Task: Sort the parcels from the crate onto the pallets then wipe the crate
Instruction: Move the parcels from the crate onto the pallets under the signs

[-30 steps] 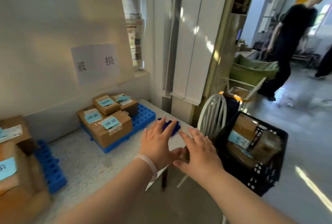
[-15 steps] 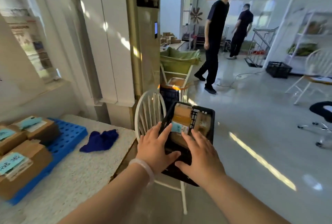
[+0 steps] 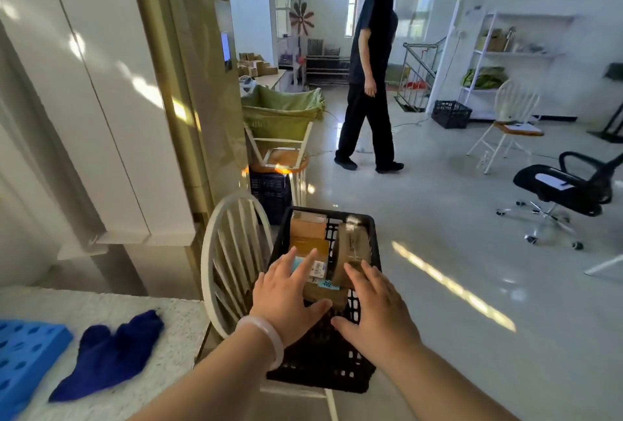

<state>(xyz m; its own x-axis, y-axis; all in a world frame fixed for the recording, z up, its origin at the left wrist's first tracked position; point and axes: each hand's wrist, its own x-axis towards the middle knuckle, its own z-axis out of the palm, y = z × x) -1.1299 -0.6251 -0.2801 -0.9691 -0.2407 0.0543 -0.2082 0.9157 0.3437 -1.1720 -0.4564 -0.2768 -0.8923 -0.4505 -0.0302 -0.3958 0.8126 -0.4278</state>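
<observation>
Cardboard parcels (image 3: 308, 230) lie beneath left hand (image 3: 286, 299) and right hand (image 3: 377, 312), fingers (image 3: 307, 262) spread.

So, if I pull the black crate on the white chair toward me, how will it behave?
The crate looks like stiff plastic lattice, so it should probably keep its shape. It holds several cardboard parcels, so it is likely rather heavy. It sits on a chair seat, so a strong pull might slide it off the edge.

we see crate (image 3: 320, 365) black latticed plastic, matt | parcels (image 3: 308, 230) brown cardboard, paper labels | cloth (image 3: 108, 353) blue fabric | pallet (image 3: 23, 349) blue moulded plastic | floor (image 3: 455, 218) glossy, smooth
</observation>
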